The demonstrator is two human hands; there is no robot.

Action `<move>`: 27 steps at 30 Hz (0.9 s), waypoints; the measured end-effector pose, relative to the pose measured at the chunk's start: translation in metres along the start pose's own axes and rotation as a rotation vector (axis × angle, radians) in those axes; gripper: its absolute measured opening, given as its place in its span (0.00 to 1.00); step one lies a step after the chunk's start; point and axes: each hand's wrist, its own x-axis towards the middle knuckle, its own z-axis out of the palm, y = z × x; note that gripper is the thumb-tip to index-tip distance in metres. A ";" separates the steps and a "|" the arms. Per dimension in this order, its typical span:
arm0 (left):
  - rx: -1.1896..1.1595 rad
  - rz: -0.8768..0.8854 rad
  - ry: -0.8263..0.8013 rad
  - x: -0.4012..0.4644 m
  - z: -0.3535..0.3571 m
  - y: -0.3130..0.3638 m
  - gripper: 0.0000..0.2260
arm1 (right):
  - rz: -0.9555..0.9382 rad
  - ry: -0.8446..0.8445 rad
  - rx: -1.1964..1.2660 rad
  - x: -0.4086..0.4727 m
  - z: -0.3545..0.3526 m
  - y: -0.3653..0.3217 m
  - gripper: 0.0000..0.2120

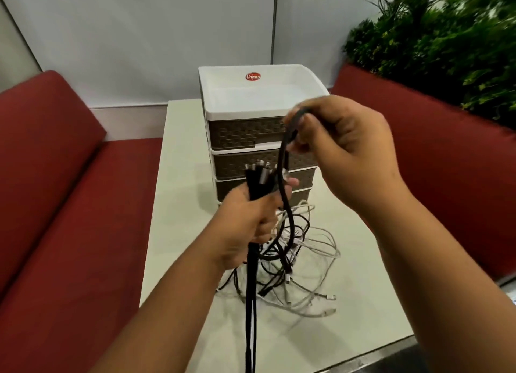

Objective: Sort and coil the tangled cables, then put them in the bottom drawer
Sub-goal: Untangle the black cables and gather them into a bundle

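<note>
My left hand grips a bundle of black cables upright, their plug ends sticking up above the fist and the long ends hanging down toward me. My right hand is raised higher and pinches one black cable, which runs down past the left fist into the tangle. A tangle of white and black cables lies on the table behind and below my hands. The drawer unit, white frame with brown woven fronts, stands behind; its bottom drawer is mostly hidden by my left hand.
The white table carries the drawer unit and the cables. Red sofa cushions flank it left and right. Green plants rise at the back right. A pale wall panel stands behind.
</note>
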 end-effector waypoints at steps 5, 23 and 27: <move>0.011 0.101 0.212 0.011 0.001 0.006 0.04 | 0.028 0.050 0.122 0.000 0.005 0.001 0.07; -0.089 0.258 0.026 0.010 -0.006 0.037 0.09 | 0.445 -0.378 0.098 -0.089 0.067 0.098 0.08; -0.102 0.330 0.030 0.008 -0.011 0.053 0.09 | 0.550 -0.532 -0.242 -0.119 0.076 0.124 0.10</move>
